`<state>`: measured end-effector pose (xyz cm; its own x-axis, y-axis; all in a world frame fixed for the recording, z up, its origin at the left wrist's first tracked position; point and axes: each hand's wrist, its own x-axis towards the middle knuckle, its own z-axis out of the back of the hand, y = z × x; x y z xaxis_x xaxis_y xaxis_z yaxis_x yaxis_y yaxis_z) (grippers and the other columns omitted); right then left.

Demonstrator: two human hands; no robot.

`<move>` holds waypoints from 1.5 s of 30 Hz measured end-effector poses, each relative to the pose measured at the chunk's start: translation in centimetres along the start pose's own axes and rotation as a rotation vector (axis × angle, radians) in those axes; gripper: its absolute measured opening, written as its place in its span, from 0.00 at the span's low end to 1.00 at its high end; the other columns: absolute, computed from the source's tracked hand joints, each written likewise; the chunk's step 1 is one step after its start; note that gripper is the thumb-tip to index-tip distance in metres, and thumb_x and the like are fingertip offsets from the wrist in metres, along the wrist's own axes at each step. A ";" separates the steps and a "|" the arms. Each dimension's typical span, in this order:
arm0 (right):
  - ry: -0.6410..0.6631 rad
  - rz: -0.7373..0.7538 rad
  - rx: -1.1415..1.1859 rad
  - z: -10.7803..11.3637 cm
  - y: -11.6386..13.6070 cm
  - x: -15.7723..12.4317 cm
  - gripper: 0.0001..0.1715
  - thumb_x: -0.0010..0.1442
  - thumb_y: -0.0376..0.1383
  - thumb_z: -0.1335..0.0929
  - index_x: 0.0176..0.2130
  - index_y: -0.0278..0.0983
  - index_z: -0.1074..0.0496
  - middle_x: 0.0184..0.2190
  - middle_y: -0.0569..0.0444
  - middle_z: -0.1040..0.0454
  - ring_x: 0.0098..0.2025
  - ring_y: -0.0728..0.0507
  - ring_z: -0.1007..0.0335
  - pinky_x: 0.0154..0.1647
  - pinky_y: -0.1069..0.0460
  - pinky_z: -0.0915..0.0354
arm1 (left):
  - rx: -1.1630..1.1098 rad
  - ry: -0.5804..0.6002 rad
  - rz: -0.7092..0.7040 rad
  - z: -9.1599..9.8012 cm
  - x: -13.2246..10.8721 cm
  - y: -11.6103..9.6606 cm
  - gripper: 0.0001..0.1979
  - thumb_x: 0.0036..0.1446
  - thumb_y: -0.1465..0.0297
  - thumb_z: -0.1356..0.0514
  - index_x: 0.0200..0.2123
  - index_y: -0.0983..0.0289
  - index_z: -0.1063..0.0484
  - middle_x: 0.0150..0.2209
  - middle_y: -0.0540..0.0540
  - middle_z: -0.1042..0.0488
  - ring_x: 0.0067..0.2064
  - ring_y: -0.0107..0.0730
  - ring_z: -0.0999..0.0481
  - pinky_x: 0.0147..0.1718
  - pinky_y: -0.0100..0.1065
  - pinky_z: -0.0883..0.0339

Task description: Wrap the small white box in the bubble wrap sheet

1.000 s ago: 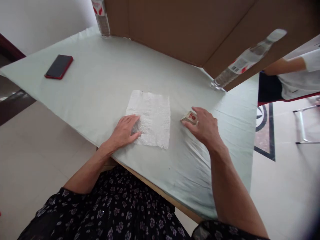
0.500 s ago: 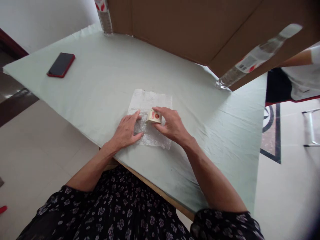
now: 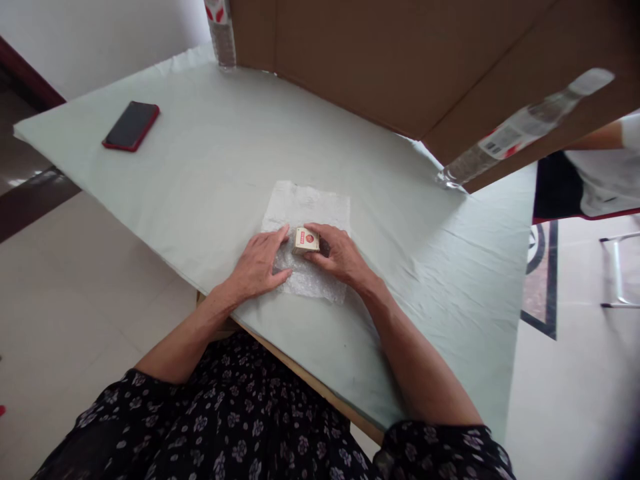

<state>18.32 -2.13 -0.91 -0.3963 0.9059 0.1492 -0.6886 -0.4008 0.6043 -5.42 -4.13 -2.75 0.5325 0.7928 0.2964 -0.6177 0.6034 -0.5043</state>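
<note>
A small cream-coloured box with red print is over the middle of a sheet of bubble wrap. My right hand grips the box from its right side, the thumb on the near edge and the fingers on the far edge. To the left, my left hand rests at the sheet's left edge, thumb and fingers apart with nothing between them. A short gap separates it from the box. The bubble wrap lies flat on the pale green tablecloth, partly covered by both hands.
A phone in a red case lies at the far left. Along the back stands a large cardboard panel, with one plastic bottle at its left and another tilted-looking bottle at its right. Beyond the panel another person's arm shows.
The box in my right hand has come down slightly and sits more level on the bubble wrap. My left hand has barely moved. The whole view has shifted a little.
</note>
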 end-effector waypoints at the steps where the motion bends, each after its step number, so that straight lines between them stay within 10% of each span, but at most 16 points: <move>1: 0.004 0.002 0.002 -0.1 0.0 0.1 0.31 0.59 0.38 0.29 0.61 0.40 0.31 0.57 0.46 0.23 0.57 0.34 0.27 0.59 0.38 0.35 | -0.001 0.004 0.002 0.0 0.0 0.0 0.46 0.56 0.67 0.36 0.72 0.64 0.56 0.60 0.66 0.27 0.61 0.52 0.29 0.61 0.54 0.38; 12: -0.136 0.071 -0.108 1.9 1.3 -3.0 0.36 0.62 0.45 0.28 0.65 0.40 0.35 0.63 0.40 0.30 0.65 0.32 0.34 0.61 0.36 0.36 | -0.056 -0.018 -0.007 2.0 -1.2 -1.0 0.37 0.60 0.63 0.37 0.69 0.62 0.45 0.64 0.67 0.32 0.65 0.53 0.32 0.62 0.54 0.36; 19: 0.017 0.245 -0.348 0.7 4.0 -8.8 0.16 0.64 0.37 0.31 0.51 0.38 0.25 0.54 0.40 0.22 0.52 0.33 0.25 0.53 0.37 0.33 | 0.038 0.079 -0.049 3.9 -3.9 -2.1 0.28 0.57 0.66 0.34 0.62 0.59 0.32 0.63 0.64 0.31 0.68 0.57 0.36 0.65 0.58 0.39; 28: -0.314 0.136 -0.271 0.0 3.5 -5.4 0.13 0.69 0.33 0.38 0.39 0.39 0.25 0.36 0.51 0.16 0.37 0.41 0.22 0.45 0.44 0.35 | 0.101 -0.001 -0.062 2.5 -0.7 -3.4 0.15 0.58 0.71 0.35 0.49 0.63 0.25 0.64 0.67 0.33 0.68 0.56 0.36 0.65 0.57 0.41; 31: -0.308 0.125 -0.244 0.9 3.7 -4.5 0.11 0.69 0.37 0.36 0.39 0.41 0.24 0.35 0.52 0.17 0.37 0.41 0.22 0.47 0.44 0.36 | 0.014 -0.095 0.044 1.9 0.6 -3.6 0.01 0.60 0.71 0.38 0.36 0.63 0.25 0.61 0.65 0.29 0.65 0.52 0.31 0.63 0.54 0.36; 40: -0.227 -0.076 0.099 2.2 2.0 -1.3 0.06 0.60 0.40 0.31 0.32 0.41 0.27 0.44 0.50 0.19 0.46 0.39 0.24 0.48 0.44 0.33 | -0.389 -0.127 0.292 1.8 3.8 -3.1 0.05 0.57 0.67 0.39 0.31 0.62 0.27 0.54 0.60 0.22 0.53 0.44 0.22 0.39 0.36 0.27; 45: -0.132 -0.221 0.482 1.7 1.3 0.5 0.14 0.56 0.46 0.29 0.31 0.39 0.27 0.44 0.49 0.19 0.44 0.41 0.24 0.46 0.46 0.32 | -0.554 -0.152 0.410 1.3 5.0 -2.6 0.10 0.55 0.63 0.38 0.28 0.63 0.28 0.47 0.58 0.18 0.47 0.40 0.21 0.44 0.37 0.28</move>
<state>18.31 -1.94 1.29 -0.1729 0.9833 0.0563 -0.3782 -0.1190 0.9180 -1.90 -1.62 1.04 0.2077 0.9746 0.0837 -0.3446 0.1530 -0.9262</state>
